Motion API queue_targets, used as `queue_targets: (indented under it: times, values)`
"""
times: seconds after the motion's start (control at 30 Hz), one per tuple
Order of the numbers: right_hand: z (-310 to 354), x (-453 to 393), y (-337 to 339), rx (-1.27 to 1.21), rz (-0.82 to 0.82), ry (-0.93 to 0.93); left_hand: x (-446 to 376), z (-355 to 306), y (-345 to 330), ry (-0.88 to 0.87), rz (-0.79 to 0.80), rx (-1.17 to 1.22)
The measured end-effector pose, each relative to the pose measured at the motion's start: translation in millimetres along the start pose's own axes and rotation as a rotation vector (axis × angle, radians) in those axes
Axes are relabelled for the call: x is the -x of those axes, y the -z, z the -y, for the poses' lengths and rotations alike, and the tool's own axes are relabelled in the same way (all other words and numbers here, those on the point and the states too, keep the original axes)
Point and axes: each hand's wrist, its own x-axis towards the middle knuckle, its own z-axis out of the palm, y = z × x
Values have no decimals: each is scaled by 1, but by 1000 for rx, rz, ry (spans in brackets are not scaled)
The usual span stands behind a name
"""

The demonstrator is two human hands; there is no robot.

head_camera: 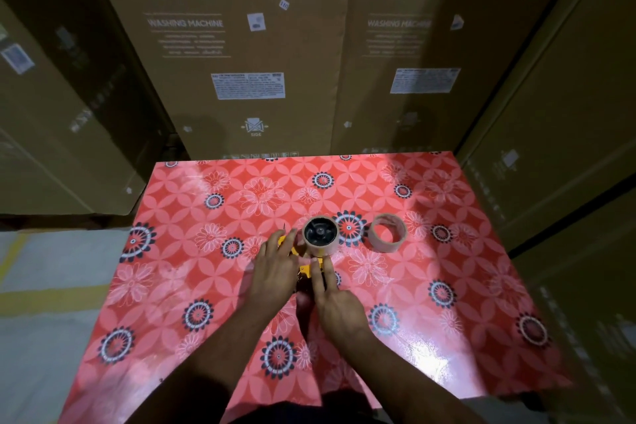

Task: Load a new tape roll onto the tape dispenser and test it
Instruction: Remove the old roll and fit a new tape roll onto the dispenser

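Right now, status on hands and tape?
Both hands on yellow dispenser. Tape roll seated on hub. Empty core beside it, apart. Nothing blocking.

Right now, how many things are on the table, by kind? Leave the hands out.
Tape dispenser, yellow, under both hands: 1
Tape roll on the dispenser: 1
Loose roll, lying flat to the right, nearly bare core: 1
Total on the red flowered table: 3
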Motion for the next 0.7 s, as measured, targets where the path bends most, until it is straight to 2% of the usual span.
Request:
queue_targets:
  times: [0.07,0.13,0.2,0.47,0.7]
  values:
    - [1,1,-1,20,13,4,9,7,-3,49,-19,10]
    - [0,2,12,2,-40,45,17,24,-13,102,-12,23]
    - [-4,2,15,-3,80,24,26,42,-18,141,-5,-5]
    - [-12,2,14,12,131,3,73,109,-15,149,-89,-71]
    - [-11,-15,13,136,-6,34,74,100,-12,119,-180,-76]
